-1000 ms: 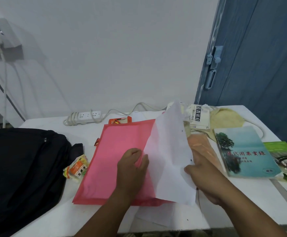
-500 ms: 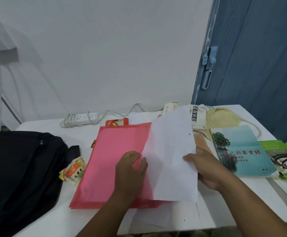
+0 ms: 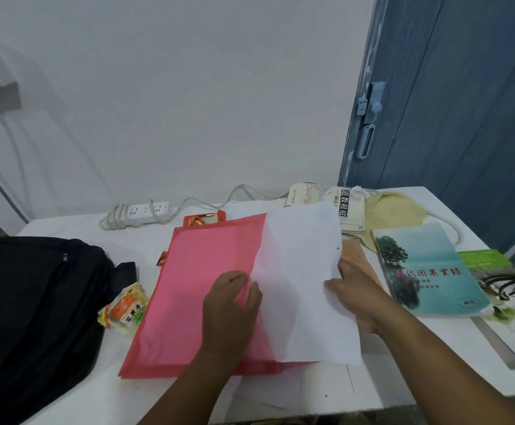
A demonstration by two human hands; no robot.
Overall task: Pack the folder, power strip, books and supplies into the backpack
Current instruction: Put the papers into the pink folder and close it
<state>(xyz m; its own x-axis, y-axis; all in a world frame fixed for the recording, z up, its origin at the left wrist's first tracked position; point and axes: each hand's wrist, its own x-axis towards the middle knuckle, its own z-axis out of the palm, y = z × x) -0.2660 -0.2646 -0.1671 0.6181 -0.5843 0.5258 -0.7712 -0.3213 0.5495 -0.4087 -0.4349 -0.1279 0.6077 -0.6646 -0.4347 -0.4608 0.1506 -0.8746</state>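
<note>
Snack packet blocks gap – folder to backpack.

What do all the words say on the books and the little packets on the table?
"代因果實錄": teal book; its first red character and small lines are blurred.
"道教祖庭": white book at the back.
Snack packet: characters too blurred to read.
Green book: script unreadable.
Red box: logo too small.
</note>
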